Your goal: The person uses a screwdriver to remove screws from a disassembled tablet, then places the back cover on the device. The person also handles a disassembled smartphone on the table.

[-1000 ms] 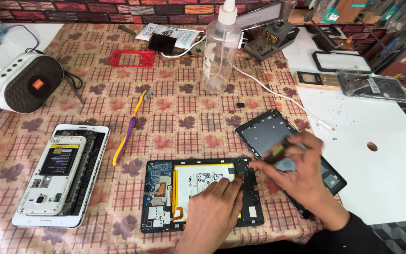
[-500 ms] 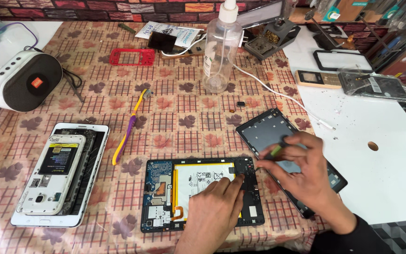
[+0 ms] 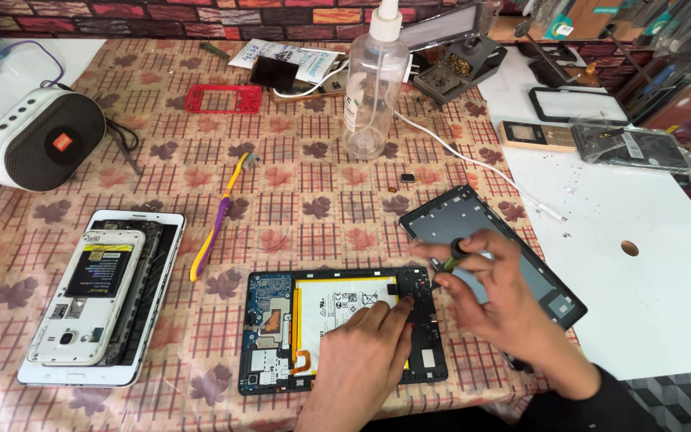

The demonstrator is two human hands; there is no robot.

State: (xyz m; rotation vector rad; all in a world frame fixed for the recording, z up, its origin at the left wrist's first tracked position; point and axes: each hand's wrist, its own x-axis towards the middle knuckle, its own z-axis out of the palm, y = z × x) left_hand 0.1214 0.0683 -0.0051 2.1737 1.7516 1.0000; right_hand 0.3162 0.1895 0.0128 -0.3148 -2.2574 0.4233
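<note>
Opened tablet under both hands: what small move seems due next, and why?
Probably turn the screwdriver in place. The right hand holds it tip-down at the right edge of the opened tablet, and the left hand presses on the tablet beside the tip, steadying it.

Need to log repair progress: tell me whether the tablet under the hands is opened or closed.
Opened. The tablet lies back cover off, its blue circuit board and white battery exposed.
</note>
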